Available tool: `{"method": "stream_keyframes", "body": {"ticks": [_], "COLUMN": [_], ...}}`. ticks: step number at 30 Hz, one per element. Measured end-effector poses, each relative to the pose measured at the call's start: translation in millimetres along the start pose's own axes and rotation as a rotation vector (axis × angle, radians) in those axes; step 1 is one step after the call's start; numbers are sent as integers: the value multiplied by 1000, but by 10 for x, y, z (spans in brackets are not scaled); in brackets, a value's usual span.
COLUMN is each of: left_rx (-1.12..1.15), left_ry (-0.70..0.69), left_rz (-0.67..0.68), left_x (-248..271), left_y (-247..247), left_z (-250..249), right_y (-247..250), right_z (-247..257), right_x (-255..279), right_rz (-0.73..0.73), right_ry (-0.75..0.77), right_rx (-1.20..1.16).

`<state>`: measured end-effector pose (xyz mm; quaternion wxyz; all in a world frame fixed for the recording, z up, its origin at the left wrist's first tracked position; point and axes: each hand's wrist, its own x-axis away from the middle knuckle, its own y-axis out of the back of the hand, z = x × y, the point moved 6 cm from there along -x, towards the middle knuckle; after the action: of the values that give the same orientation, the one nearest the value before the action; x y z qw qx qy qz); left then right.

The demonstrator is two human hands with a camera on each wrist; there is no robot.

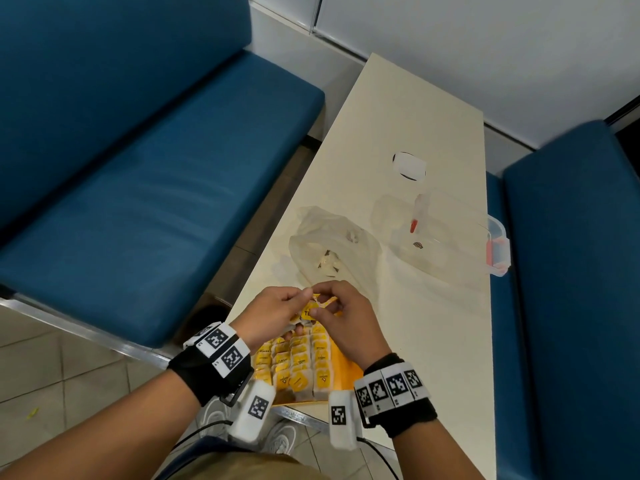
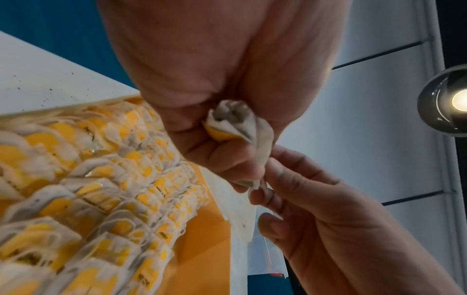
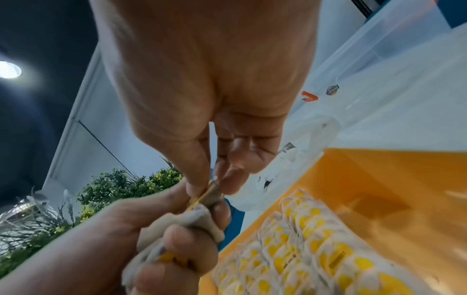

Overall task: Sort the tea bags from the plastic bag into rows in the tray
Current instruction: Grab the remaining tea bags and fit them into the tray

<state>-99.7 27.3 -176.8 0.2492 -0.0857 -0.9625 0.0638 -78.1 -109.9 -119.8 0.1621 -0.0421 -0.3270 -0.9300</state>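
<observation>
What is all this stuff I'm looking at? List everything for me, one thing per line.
tea bags in hand: a small bunch, white with yellow tags, held above the tray
tea bags in rows: many, white and yellow, four rows in the tray
tray: one, orange, near end of the table
plastic bag: one, clear, crumpled, beyond the tray
clear container: one, red clips, right part of the table
white object: one, far part of the table, too blurred to name
table: one, cream
benches: two, blue, either side
left hand: grips the bunch
right hand: pinches a tag
</observation>
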Motion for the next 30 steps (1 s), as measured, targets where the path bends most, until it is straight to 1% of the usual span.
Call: {"method": "stream_keyframes", "body": {"ticks": [4,7,9,12,16,19,21,24,26,28,30], "left_rx": [45,31,76,132,121,115,71,-89,-162,-217,-261], "left_ry": [52,70,57,39,33,35,11,-64,-91,-93,-85], "left_rz": [10,18,29,49,62,69,74,32,-8,-29,-71], "left_x": [42,48,31,18,2,14,27,31,17,7,5], "left_y": [-7,-7,-10,-14,-6,13,21,45,65,88,166], "left_z": [-30,-35,-20,-12,3,19,13,-18,-32,-34,-37], "right_y": [-56,-68,-61,-23,67,133,167,178,181,200,232], "right_z": [-29,-60,-65,-48,-21,-30,-37,-32,-4,20,10], "right_x": [-13,-30,-34,-31,-30,-39,-48,-53,-50,-51,-63], "right_rz": [45,110,126,93,-11,-59,-63,-47,-60,-79,-78], "right_ry": [33,-4,-22,-17,10,3,-14,-32,7,65,88], "right_rx": [57,102,108,104,62,43,28,14,58,124,180]}}
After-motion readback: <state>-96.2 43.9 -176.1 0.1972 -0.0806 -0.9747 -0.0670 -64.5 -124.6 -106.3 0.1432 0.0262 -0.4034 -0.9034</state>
